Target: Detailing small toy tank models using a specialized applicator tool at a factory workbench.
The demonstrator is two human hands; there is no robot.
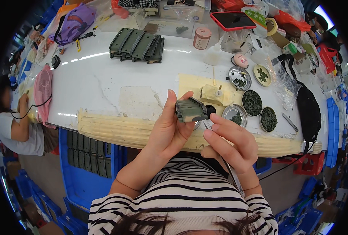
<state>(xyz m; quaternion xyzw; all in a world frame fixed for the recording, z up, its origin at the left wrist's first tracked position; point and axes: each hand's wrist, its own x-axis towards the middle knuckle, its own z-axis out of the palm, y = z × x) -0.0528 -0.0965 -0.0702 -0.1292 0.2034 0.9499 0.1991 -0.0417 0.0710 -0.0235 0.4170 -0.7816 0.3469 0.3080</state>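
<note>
My left hand (168, 131) is raised over the table's near edge, its fingers and thumb closed around a small green camouflage-patterned plastic part (190, 111) with a ridged top. Close beside it, my right hand (235, 144) grips slim metal tweezers (232, 174), whose tips are near the part's lower right corner. The right fingertips almost meet the part; whether they touch it I cannot tell. Just beyond the hands, round tins hold small dark green pieces (252, 102), (268, 119). An open metal tin (241, 113) with a few more pieces stands nearer.
A stack of camouflage parts (135, 45) lies farther back. Around the tins are a yellowish block (215, 95), another pair of tweezers (290, 122) and a black bag (309, 111). A phone (232, 20) rests at the back. Below left, a blue crate (78, 184) holds rows of parts.
</note>
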